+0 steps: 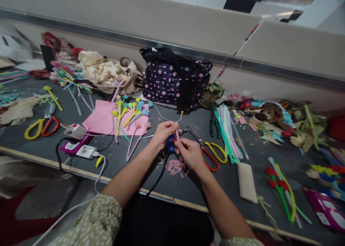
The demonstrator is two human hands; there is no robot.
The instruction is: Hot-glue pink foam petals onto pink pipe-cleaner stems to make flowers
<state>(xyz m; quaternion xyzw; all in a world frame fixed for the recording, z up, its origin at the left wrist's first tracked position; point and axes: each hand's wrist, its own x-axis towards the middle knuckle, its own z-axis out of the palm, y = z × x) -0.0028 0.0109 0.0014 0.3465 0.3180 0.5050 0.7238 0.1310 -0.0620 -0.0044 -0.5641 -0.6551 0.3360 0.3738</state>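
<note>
Both hands meet over the middle of the table. My left hand (164, 132) is closed, its fingertips pinching the upper end of a short pale pink pipe cleaner (177, 134). Lower down, the closed fingers of my right hand (188, 150) grip the same piece. Partly hidden behind and below them is a blue tool with a black cord, which looks like a hot glue gun (170, 144). Cut pink bits (175, 167) lie in a small heap under the hands. Scissors with red and yellow handles (211, 152) rest just right of my right hand.
Pipe-cleaner flowers (129, 111) lie on a pink sheet (99, 118) at left. A dark patterned bag (175, 80) stands behind. To the right is a bundle of pipe cleaners (228, 132). More scissors (44, 125) and a power strip (75, 145) with cables lie left.
</note>
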